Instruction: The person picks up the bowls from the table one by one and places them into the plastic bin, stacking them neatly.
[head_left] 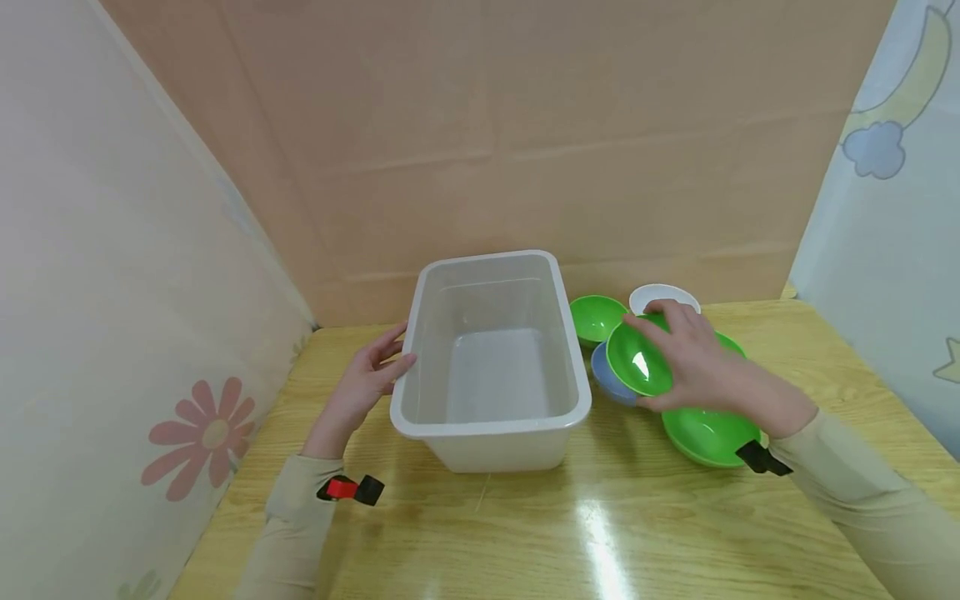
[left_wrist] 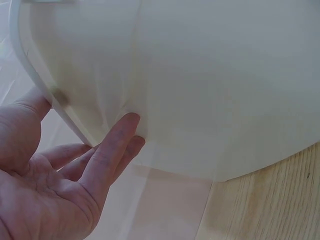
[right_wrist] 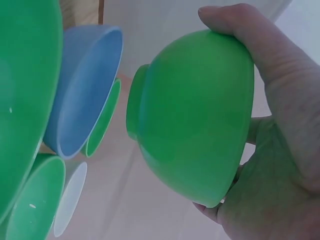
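While the translucent plastic bin [head_left: 491, 367] on the wooden table [head_left: 600, 533] holds nothing yet, I judge the loading barely begun. My left hand [head_left: 367, 379] lies flat-fingered against the bin's left wall, gripping nothing. Large green bowl [head_left: 708, 433], blue bowl [head_left: 611, 379], small green bowl [head_left: 595, 317] and white bowl [head_left: 660, 296] wait right of the bin. My right hand [head_left: 693, 358] grasps a green bowl [head_left: 637, 360], lifted and tilted just beside the bin's right rim.
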